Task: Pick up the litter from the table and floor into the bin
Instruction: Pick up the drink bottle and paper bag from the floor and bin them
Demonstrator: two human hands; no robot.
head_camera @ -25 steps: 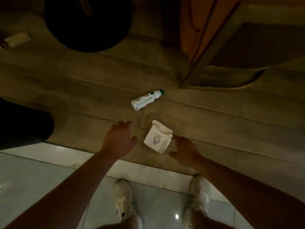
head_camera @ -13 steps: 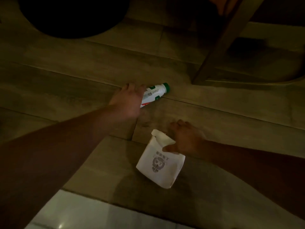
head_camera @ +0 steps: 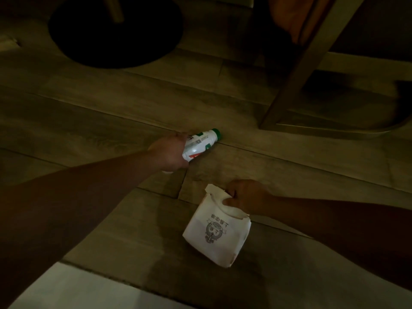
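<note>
The floor (head_camera: 111,112) looks like matt wood-grain plank, with paler, smoother glossy tile (head_camera: 73,291) at seven o'clock. The bottle (head_camera: 200,142) is glossy white plastic with a printed label and green plastic cap. The bag (head_camera: 217,233), at five o'clock of it, is matt white paper, creased, with grey print. At one o'clock, a frame (head_camera: 296,76) looks like dull brushed metal.

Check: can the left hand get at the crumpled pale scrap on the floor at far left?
Probably not now: the left hand is closed around the white green-capped bottle, though bare floor lies between.
</note>
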